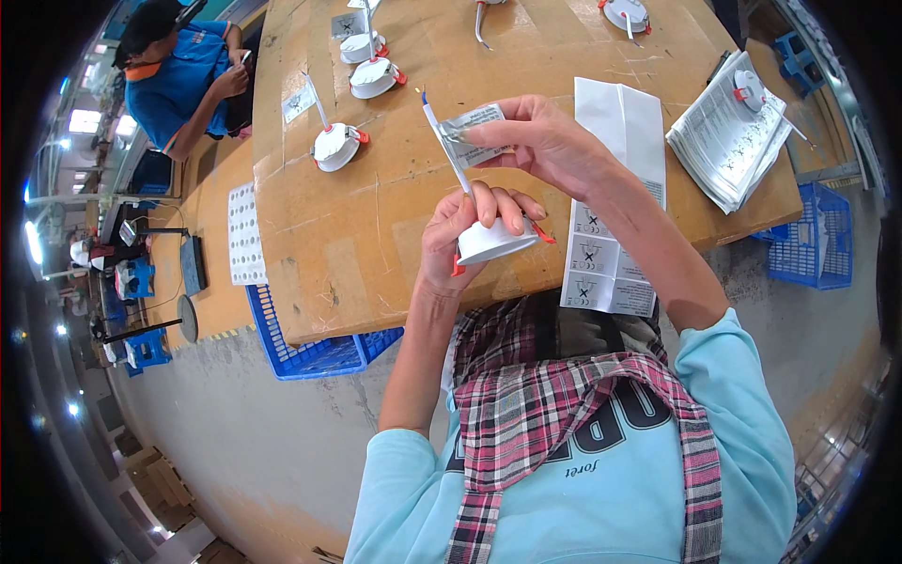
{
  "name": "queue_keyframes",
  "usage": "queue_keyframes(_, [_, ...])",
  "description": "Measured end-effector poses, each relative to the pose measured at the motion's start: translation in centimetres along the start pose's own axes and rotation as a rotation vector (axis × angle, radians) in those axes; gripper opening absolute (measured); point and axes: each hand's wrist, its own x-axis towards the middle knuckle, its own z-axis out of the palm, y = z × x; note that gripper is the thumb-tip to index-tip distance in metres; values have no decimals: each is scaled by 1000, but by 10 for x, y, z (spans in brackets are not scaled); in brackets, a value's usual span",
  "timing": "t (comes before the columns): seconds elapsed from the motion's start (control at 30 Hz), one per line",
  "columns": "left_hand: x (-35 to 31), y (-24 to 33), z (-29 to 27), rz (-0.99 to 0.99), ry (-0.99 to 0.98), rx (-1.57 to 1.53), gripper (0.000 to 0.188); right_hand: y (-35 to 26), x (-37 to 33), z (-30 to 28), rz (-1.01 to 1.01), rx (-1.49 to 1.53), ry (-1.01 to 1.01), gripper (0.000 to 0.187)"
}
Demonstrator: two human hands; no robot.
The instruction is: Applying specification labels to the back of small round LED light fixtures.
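In my left hand [446, 240] is a white recessed downlight [495, 243] with red spring clips, its rim facing down and its fingers curled over the back. A white cable [444, 141] rises from it, with bare wire ends at the top. My right hand [545, 141] pinches a silver printed label [475, 120] that touches the cable; whether it is fully stuck round it I cannot tell. Ahead on the table stands another downlight [336, 148] with a label on its upright cable. Two similar downlights sit behind it, one of them the nearer lamp [375, 79].
The brown table [376, 216] bears a long printed sheet [615, 132] with dark symbols. At right, a stack of papers [723, 141] has a downlight [749, 90] on top. Blue crates [324, 357] stand by the table edge. A co-worker [188, 80] in blue is at the far left.
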Motion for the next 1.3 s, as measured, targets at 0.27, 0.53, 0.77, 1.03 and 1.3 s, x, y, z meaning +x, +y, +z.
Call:
queue_keyframes(0.27, [0,1,2,-40,-75,15,34,-17,-3,-9,-9,-10,-71,30])
queue_keyframes(0.53, [-5,4,8,-29,-31,-84,29,-18,-8,-23,-63,-21,33,48])
queue_keyframes(0.77, [-7,-3,7,-31,-28,-150,29,-17,-14,-10,-128,-317,101,37])
queue_keyframes(1.03, [-4,-5,5,-73,-5,-111,32,-15,-9,-20,-211,-335,217,27])
queue_keyframes(1.3, [-5,-9,7,-149,-26,-4,33,-36,-12,-20,-92,-612,-145,24])
